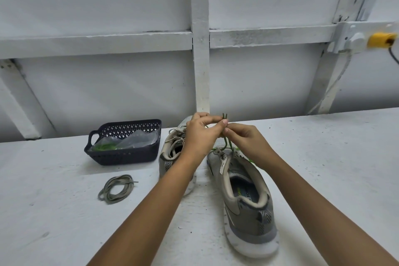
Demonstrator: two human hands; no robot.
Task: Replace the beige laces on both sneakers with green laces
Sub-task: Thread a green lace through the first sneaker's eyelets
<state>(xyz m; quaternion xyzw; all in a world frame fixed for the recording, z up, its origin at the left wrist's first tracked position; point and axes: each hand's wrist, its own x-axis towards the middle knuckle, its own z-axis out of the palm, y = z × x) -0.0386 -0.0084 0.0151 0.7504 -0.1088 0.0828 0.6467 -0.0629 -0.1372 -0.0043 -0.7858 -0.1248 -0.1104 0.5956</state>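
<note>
1. Grey mesh sneaker with a white sole (248, 207): lower centre-right of the frame, heel toward the camera, on the white painted table (64, 211). A thin dark-green lace (227, 143) rises from its upper eyelets to the hands at centre frame. Both lace tips stand up above the fingertips.
2. Left hand (200, 134): fingers curled, thumb and fingers pinching the green lace.
3. Right hand (248, 140): fingers curled, pinching the same lace, close against the left hand's fingertips.
4. Second grey sneaker (166, 164): centre, partly hidden behind the left forearm, with beige laces (176, 139) in its eyelets.
5. Loose beige lace, coiled (117, 189): lower left, on the table, apart from both sneakers.
6. Dark navy perforated plastic basket (129, 155): left of centre, just beside the second sneaker. It holds a clear plastic bag (138, 139) with green laces (103, 147) inside.
7. Yellow plug (381, 40): upper right, on the white wall.
</note>
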